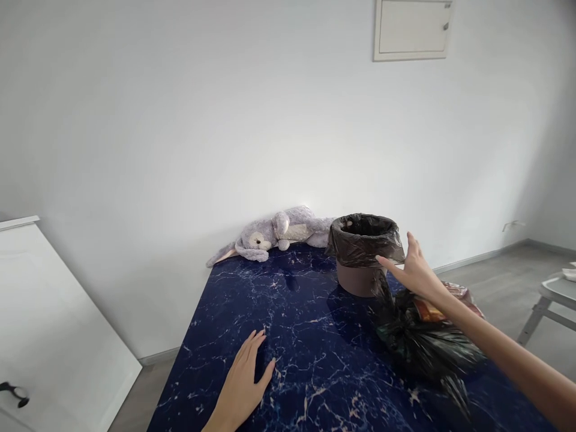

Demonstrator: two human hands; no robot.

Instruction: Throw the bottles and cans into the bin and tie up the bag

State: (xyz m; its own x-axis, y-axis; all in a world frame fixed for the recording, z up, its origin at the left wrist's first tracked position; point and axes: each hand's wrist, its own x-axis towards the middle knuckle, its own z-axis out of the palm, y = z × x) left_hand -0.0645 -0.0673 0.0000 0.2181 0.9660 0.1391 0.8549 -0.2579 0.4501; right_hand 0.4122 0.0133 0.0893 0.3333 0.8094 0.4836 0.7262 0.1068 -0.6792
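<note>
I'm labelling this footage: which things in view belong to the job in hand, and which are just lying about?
Apparently in use:
- lined bin, right hand close by
- black plastic bag beside it

Just lying about:
- long-eared plush toy, left of the bin
- grey stand, right edge

pale wall (closed hatch) | grey floor | white cabinet left
</note>
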